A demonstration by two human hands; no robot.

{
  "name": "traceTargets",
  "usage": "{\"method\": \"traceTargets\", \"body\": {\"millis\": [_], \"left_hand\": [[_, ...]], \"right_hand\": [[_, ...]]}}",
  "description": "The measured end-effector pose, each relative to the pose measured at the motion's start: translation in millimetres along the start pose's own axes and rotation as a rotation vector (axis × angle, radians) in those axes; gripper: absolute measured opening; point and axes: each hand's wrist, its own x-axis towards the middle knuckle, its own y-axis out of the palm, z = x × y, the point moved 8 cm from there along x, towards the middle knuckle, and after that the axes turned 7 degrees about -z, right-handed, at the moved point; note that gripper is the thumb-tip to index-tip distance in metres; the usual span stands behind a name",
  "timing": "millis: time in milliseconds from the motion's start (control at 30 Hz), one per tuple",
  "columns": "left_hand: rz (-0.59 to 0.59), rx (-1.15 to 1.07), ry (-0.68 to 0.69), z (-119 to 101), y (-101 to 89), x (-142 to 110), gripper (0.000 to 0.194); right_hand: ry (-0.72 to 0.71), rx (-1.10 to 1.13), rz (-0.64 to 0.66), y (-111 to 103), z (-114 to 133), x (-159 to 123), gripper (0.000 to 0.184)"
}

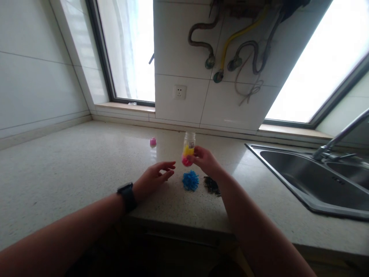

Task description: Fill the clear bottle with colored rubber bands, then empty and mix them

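A clear bottle (188,148) without a lid is gripped low on its right side by my right hand (206,161). Inside it, a pink layer lies at the bottom with yellow bits above, and the neck shows nothing. My left hand (155,175) rests near the countertop left of the bottle, its fingers apart and holding nothing; a dark watch is on that wrist. Just in front of the bottle is a pile of small blue pieces (190,181). A pile of black pieces (211,185) lies to its right, partly hidden by my right forearm. Farther back sits a small pink cap (153,142).
The speckled countertop (72,165) runs to the tiled wall. At right, a steel sink (294,173) with a faucet (340,134) is set into it. Hoses and valves hang on the wall, with a socket (180,92) below left. The counter's front edge is close to me.
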Motion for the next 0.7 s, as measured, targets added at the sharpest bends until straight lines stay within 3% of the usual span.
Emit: {"method": "traceTargets", "body": {"millis": [200,367,467,700], "left_hand": [[0.076,0.325,0.118,-9,9.9,-5,0.029],[0.185,0.440,0.306,-27,23.1,-8,0.025],[0.245,0.556,0.376,-35,35.5,-7,0.029],[0.345,0.788,0.377,-34,62.1,7,0.046]], "right_hand": [[-0.042,-0.104,-0.181,-70,-9,4,0.039],[-0.019,0.014,-0.343,-102,-38,-6,0.043],[0.004,0.057,-0.383,-103,-50,-9,0.044],[-0.044,-0.069,-0.318,-92,-48,-9,0.041]]}}
